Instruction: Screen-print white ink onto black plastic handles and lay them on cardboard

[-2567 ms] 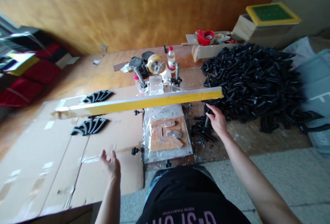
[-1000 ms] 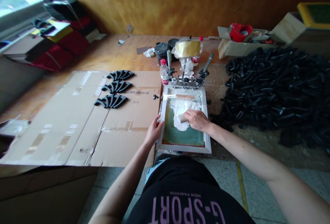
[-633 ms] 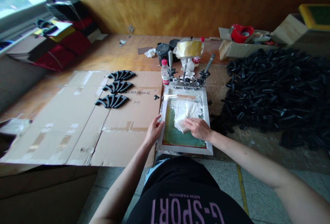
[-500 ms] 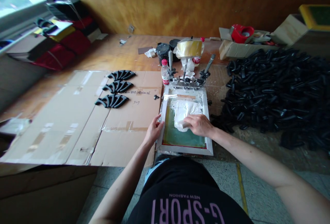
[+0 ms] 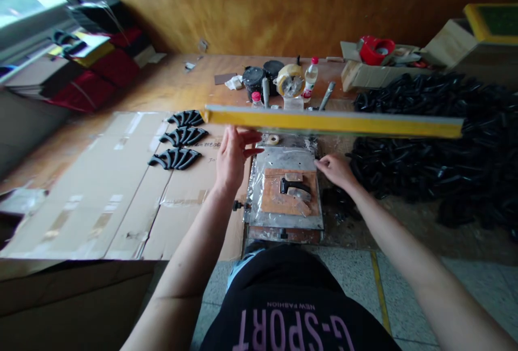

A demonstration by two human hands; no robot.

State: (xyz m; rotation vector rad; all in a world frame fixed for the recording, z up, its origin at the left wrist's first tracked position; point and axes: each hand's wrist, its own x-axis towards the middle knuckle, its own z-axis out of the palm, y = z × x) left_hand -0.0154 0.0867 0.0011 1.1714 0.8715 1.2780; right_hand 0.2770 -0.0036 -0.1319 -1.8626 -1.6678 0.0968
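Standing at the tabletop (image 5: 170,84), the person has the screen frame (image 5: 332,123) lifted up, so its yellow edge runs across the view above the printing base (image 5: 283,221). The left hand (image 5: 232,154) is under the left part of the frame, its fingers (image 5: 246,138) spread open and flat; it seems to touch the frame from below, but I cannot tell for sure if it grips anything. The right hand (image 5: 335,170) is at the right edge of the base, its fingers loosely curled and holding nothing that I can see. On the brown plate (image 5: 275,202) of the base lies one black plastic part (image 5: 293,185), beside small wooden stop blocks (image 5: 300,194). To the left, on the flat cardboard (image 5: 121,200), three fans of black parts (image 5: 175,158) lie in a row, one behind the other. To the right there is a big heap of black parts (image 5: 437,140). Behind the frame stand a tape roll (image 5: 290,80), two small bottles (image 5: 310,73) with red caps and dark ink jars (image 5: 253,77). A red tape dispenser (image 5: 374,50) sits on a cardboard box (image 5: 360,75) far right.
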